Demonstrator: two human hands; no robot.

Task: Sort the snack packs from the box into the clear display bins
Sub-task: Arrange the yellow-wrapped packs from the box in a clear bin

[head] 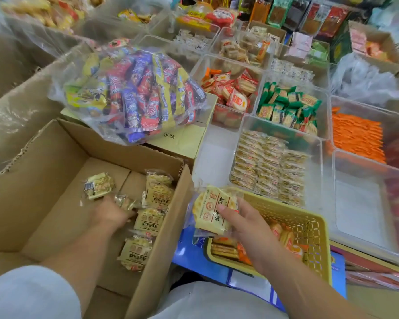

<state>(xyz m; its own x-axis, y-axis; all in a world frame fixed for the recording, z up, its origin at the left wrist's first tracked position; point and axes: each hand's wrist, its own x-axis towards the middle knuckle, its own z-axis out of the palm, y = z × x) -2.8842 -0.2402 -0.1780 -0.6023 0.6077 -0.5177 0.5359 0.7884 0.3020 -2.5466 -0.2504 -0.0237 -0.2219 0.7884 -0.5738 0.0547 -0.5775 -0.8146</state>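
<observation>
Head view: right hand [244, 224], fingers pinching snack packs [211, 210], holds them over the basket [309, 217] at the surface's near edge, likely bound for the matching clear bin [318, 157]; left hand [111, 212] reaches into the box [55, 180], fingers' state indeterminable.

One box [55, 180] stands at the near left. Six pale yellow packs [149, 221] are in it, and one of them is gripped by the left hand [111, 212]. The right hand [244, 224] holds at least one more pack of the same kind; how many exactly I cannot tell. So two hands are visible. One yellow basket [309, 226] is at the near right, and one big bag [134, 88] of mixed snacks at the far left. Five clear bins [318, 180] can be counted on the right — the further bins behind them are too blurred to count.
</observation>
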